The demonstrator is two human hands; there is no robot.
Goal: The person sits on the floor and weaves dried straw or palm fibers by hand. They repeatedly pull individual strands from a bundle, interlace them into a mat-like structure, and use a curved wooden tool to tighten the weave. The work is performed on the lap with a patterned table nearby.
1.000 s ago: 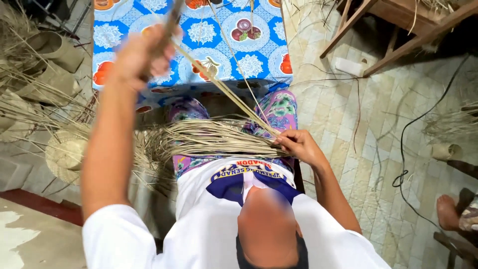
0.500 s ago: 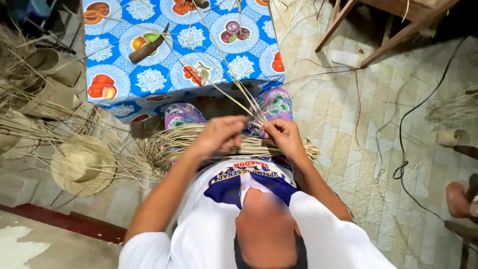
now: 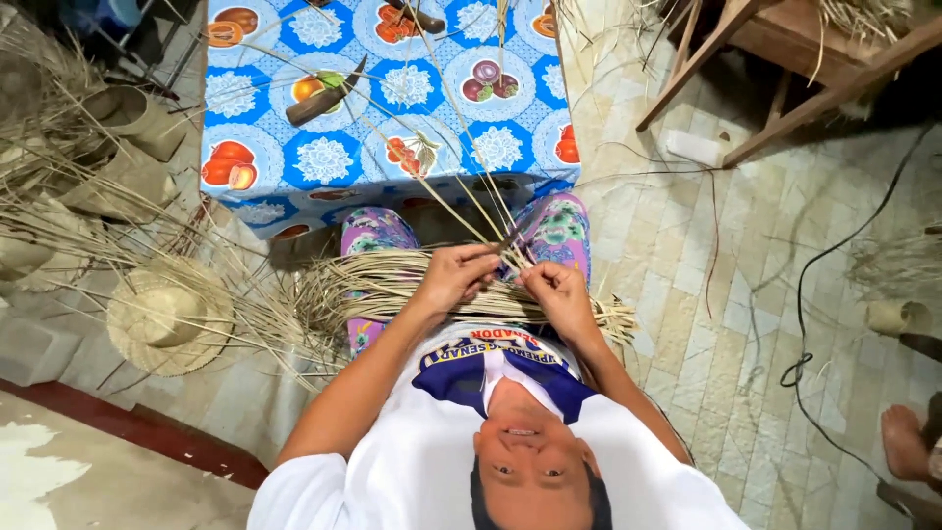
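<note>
Thin, dry straw strands, light, springy and probably brittle, are pinched near their lower ends over the lap bundle by left hand and right hand, both closed.

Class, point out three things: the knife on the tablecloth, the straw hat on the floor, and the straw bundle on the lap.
knife (image 3: 316, 101), head view, dark handle.
straw hat (image 3: 167, 316), head view, crown.
straw bundle (image 3: 378, 285), head view, left half.
</note>
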